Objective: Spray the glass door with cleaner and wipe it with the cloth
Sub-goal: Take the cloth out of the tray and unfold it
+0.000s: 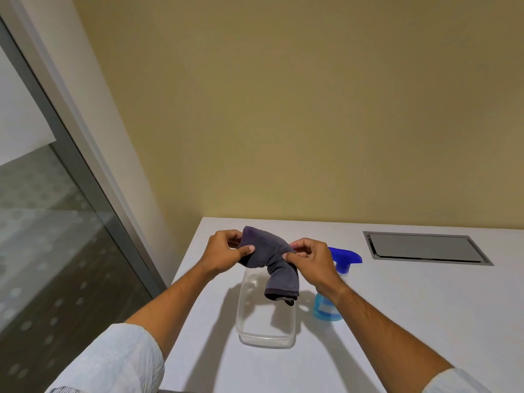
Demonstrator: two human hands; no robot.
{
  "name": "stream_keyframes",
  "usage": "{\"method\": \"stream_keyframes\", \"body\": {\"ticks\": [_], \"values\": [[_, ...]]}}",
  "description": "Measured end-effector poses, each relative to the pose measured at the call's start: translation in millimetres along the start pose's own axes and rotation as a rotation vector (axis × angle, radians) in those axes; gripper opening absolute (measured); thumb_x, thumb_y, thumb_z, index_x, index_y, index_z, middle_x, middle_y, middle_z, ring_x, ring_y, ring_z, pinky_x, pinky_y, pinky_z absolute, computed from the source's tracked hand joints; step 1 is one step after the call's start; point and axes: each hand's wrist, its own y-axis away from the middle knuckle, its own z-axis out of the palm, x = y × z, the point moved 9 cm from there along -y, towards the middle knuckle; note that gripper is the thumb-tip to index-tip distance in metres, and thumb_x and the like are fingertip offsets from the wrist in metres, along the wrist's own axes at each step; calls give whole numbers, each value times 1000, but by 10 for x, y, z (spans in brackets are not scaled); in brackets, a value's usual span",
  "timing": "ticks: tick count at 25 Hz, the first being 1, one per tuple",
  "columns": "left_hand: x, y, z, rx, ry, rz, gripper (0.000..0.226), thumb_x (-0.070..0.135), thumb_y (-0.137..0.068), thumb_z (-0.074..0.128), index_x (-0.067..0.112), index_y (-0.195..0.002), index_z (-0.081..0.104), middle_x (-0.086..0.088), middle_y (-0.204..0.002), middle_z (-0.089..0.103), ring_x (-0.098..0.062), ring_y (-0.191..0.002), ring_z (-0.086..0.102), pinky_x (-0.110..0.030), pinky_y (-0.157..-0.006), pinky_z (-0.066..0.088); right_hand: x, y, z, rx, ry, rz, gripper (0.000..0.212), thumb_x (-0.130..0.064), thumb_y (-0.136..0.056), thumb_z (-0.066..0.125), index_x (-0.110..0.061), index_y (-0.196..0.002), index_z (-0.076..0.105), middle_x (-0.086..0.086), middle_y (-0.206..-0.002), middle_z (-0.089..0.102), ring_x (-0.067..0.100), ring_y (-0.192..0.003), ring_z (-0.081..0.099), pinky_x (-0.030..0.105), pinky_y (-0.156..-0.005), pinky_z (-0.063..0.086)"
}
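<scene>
White table (397, 321) against the yellow wall, clear plastic tub (265, 334) sitting near its left edge, blue spray bottle (330, 306) standing just right of the tub, grey metal hatch (425, 248) set flush into the top, far right

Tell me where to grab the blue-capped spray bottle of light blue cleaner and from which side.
Take the spray bottle around its narrow neck under the blue trigger head, coming from the right. It stands upright on the white table, nozzle pointing right, and the right hand holding the dark grey cloth blocks its left side.
</scene>
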Motion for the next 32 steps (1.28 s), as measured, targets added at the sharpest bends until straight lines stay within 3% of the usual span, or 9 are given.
{"method": "stream_keyframes", "body": {"ticks": [5, 7, 13, 15, 19, 22, 24, 28, 32], "values": [[42, -22, -10, -14, -46, -35, 14, 18, -72, 84, 19, -76, 71, 7, -66, 68, -12, -66, 61, -28, -64, 56, -1, 26, -29, 3, -22, 5, 13, -10, -75, 80, -13, -85, 72, 11, -79, 74, 13, -67, 67, 22, -61, 56], [164, -76, -62, -11, -106, -15, 17, 19, -69, 86, 16, -76, 71, -2, -72, 70, -15, -67, 62, -33, -68, 56, 24, 44, -21, 1, -24, 18, 14, -9, -74, 82, -13, -83, 72, 7, -78, 75, 11, -68, 69, 19, -61, 55], [804, -163, -92, -46, -423, 226, 20, 24, -65, 88, 24, -65, 69, 10, -60, 66, -2, -52, 57, -14, -46, 43, 171, 102, 152, -35, -17, 120, 22, -14, -70, 86, -8, -86, 72, 10, -83, 76, 24, -81, 73, 37, -77, 62], [967, -140, -65, -62, -534, 300, 19, 24, -66, 87, 26, -68, 68, 12, -60, 64, -2, -56, 56, -13, -48, 40, 167, 125, 232, -75, 17, 118, 22, -18, -72, 86, -9, -88, 73, 8, -83, 75, 21, -79, 73, 35, -76, 62], [1163, -56, -85, -90, -724, 426, 14, 22, -69, 82, 19, -79, 73, 10, -64, 62, -9, -62, 57, -21, -57, 42, -31, 37, 210, -76, 178, 56, 14, -17, -76, 82, -17, -86, 72, -4, -75, 73, 4, -69, 68, 17, -63, 52], [1244, -8, -169, -121, -798, 490, 14, 21, -72, 80, 18, -84, 74, 5, -73, 69, -11, -68, 60, -27, -64, 50, -391, -97, 68, 17, 291, -87, 18, -8, -79, 72, -19, -93, 69, -7, -75, 67, 0, -63, 60, 20, -65, 45], [1290, 16, -224, -135, -837, 524, 18, 21, -73, 80, 18, -89, 74, 4, -82, 70, -11, -74, 60, -29, -69, 53, -652, -158, 31, 26, 449, -234, 30, -10, -80, 69, -18, -108, 66, -2, -91, 65, 8, -75, 60, 24, -72, 45], [1388, 129, -256, -158, -874, 618, 19, 14, -74, 78, 17, -93, 74, 3, -88, 69, -10, -76, 56, -30, -72, 53, -921, -213, 242, -214, 728, -384, 59, -19, -80, 69, -25, -136, 51, 8, -118, 50, 22, -115, 45, 39, -95, 44], [1438, 231, -252, -178, -859, 663, 19, 11, -74, 77, 15, -92, 75, 1, -89, 68, -10, -76, 57, -31, -71, 54, -873, -199, 496, -468, 855, -322, 67, -22, -75, 73, -33, -137, 50, 6, -117, 46, 23, -113, 35, 41, -97, 39]]}}
